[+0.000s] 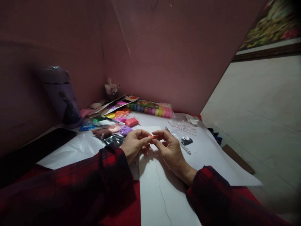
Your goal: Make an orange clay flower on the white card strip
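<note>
Between the fingertips of both my hands is a small piece of orange modelling clay point(151, 137). My left hand point(136, 142) pinches it from the left, thumb and forefinger closed on it. From the other side, the thumb and forefinger of my right hand point(169, 150) close in and touch the same piece. Both hands are held over a white sheet of paper point(150, 201), which has a thin wavy line point(160, 185) running down it towards me. The palms and lower fingers are partly hidden.
Packets of coloured clay point(131, 121) lie in a heap beyond my left hand. A long pack of clay point(152, 108) rests by the wall. Right of my hands are a serrated strip tool point(185, 147) and black clay in plastic point(187, 141). A purple tumbler point(64, 100) stands left, near a black phone-like slab point(58, 136).
</note>
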Tool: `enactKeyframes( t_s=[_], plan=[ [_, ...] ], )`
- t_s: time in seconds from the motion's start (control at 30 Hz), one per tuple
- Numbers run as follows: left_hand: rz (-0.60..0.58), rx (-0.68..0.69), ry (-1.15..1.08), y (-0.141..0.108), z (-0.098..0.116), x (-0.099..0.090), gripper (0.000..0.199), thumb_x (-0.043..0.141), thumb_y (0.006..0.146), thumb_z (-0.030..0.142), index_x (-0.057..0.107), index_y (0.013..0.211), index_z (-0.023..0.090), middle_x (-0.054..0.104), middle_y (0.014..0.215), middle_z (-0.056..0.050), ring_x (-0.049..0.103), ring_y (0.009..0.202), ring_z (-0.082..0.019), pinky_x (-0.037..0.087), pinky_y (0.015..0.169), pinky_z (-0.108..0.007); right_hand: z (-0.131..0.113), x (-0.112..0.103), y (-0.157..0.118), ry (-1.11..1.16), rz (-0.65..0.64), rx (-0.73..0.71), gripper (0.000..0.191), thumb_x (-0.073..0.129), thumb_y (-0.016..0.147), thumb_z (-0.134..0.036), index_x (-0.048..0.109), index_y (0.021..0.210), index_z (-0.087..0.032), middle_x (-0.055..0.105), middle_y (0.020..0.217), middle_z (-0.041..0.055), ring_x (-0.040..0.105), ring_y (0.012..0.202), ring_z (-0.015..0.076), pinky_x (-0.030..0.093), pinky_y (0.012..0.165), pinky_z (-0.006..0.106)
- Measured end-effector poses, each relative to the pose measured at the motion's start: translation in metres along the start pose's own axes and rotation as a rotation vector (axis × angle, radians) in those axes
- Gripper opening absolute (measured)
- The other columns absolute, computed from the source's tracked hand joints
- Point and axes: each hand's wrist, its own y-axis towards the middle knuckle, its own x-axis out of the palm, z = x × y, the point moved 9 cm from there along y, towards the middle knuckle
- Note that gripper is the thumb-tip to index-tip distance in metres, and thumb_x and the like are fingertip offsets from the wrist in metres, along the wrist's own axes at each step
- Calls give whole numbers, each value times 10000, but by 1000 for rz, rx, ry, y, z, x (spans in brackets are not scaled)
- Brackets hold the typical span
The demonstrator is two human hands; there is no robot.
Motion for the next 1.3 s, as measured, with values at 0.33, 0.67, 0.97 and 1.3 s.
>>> enactKeyframes(
  t_s=[0.33,0.67,0.97,1.3],
  plan=[
    [-7,-37,31,-2,-1,2,424,750,629,494,561,726,127,610,583,-11,569,421,-112,419,364,-201,-16,-2,-2,-121,15,-155,37,610,820,-180,632,819,-210,615,803,20,578,715,167,463,643,288],
    [-4,30,-39,0,4,1,281,787,606,284,601,723,108,605,569,-2,538,475,-94,437,467,-218,-13,-1,-3,-89,-2,-109,35,607,841,-229,628,831,-202,641,793,25,587,704,165,467,640,288],
    [88,58,-11,1,6,-10,255,774,603,233,638,767,91,640,637,-19,546,506,-91,436,467,-209,8,-10,2,163,103,22,114,643,825,-288,598,823,-183,587,697,-13,533,573,114,446,501,230],
    [34,35,3,-2,5,-2,344,808,569,291,570,758,131,596,603,34,519,425,-78,402,401,-201,11,-2,1,130,19,36,121,578,872,-298,631,872,-189,567,652,-22,504,524,97,417,474,220]
  ],
)
